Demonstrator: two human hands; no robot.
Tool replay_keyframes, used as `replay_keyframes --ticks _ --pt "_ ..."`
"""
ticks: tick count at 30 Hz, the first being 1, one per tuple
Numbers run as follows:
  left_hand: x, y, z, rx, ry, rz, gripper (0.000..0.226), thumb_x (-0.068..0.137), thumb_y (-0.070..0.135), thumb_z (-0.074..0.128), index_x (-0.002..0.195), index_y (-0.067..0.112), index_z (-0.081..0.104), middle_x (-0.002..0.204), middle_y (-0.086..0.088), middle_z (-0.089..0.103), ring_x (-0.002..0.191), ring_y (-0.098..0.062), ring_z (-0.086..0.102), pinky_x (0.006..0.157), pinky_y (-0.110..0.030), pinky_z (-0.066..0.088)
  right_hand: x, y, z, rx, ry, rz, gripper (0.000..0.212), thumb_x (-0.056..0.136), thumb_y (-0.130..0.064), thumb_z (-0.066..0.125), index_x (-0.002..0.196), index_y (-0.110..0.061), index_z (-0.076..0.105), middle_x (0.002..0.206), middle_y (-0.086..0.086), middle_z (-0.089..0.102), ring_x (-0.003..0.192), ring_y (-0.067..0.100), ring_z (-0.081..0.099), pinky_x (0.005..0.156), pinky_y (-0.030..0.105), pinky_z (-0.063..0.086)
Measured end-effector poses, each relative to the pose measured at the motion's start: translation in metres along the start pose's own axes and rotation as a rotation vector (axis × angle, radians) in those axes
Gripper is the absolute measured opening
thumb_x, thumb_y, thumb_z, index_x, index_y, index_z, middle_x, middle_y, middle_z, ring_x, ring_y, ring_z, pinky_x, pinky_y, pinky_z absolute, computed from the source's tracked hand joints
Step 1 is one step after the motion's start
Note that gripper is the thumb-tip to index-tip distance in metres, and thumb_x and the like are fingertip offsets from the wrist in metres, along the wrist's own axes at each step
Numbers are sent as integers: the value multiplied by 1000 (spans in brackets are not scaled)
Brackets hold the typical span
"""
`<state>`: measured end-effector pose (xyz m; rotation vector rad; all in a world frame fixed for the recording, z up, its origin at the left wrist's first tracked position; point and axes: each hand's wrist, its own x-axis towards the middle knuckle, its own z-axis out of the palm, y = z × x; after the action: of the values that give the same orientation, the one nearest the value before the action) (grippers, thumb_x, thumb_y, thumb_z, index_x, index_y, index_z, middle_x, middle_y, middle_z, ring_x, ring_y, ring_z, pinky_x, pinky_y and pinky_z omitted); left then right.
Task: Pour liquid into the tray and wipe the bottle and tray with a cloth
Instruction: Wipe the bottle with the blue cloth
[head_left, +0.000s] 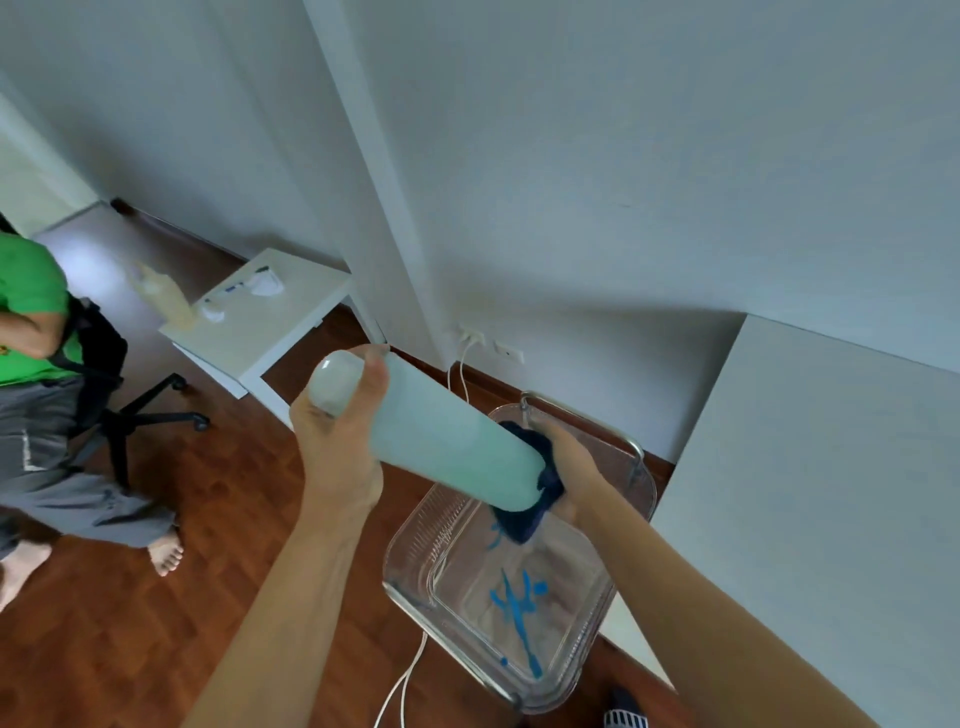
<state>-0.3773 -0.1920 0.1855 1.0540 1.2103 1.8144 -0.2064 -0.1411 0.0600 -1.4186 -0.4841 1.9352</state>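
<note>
Now the left hand (337, 441) grips the pale green bottle (441, 441) near its cap end, holding it tilted over the clear tray (410, 561). Meanwhile the right hand (569, 462) presses a dark blue cloth (535, 499) around the bottle's lower end. Blue liquid (519, 608) streaks the tray's floor.

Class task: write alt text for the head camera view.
A left hand holds a pale mint-green bottle tilted over a clear plastic tray streaked with blue liquid, while the right hand presses a dark blue cloth against its lower end.
</note>
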Motion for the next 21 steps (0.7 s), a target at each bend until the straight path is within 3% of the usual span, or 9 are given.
replay_keyframes --ticks 2,6,8,10,13,17,21 --pt "5 3 -3 -21 -94 -35 46 61 58 82 86 21 71 91 2 70 83 -13 68 64 -30 58 1 1 -12 168 -163 125 46 78 -49 66 101 -9 68 81 9 71 69 26 68 65 34 53" --pt "21 11 -7 35 -265 -154 67 58 60 83 105 15 66 103 -9 65 93 -21 64 74 -36 58 -3 7 -21 108 -260 88 66 68 -52 75 115 -7 66 101 12 70 82 28 67 69 35 53" --pt "28 11 -6 152 -209 -185 52 62 47 84 105 23 68 103 -2 68 94 -17 65 77 -37 58 -4 12 -21 130 -195 -18 58 74 -49 72 117 -10 66 108 13 70 89 29 68 76 40 54" --pt "31 8 -3 229 23 -209 27 65 35 85 88 34 70 92 8 70 89 -14 65 76 -38 58 -6 14 -20 96 -65 -193 36 83 -47 65 107 -21 69 103 9 73 89 25 70 78 41 56" --pt "26 -1 5 57 379 -261 22 66 32 88 68 31 66 75 11 71 75 -13 68 59 -33 59 -16 10 -11 -173 114 -423 21 95 -42 49 95 -30 66 91 2 69 81 16 68 70 36 58" --pt "20 0 15 59 296 -114 18 74 29 82 68 30 65 71 13 71 62 -4 67 53 -27 57 -27 18 2 -384 288 -600 30 101 -37 34 94 -23 59 82 -1 61 72 13 62 59 34 53" --pt "22 10 13 84 167 11 19 75 19 79 68 29 64 72 13 69 64 -3 65 53 -26 55 -39 23 18 -519 383 -731 34 102 -32 26 112 -25 58 111 -5 58 107 15 49 90 30 38"
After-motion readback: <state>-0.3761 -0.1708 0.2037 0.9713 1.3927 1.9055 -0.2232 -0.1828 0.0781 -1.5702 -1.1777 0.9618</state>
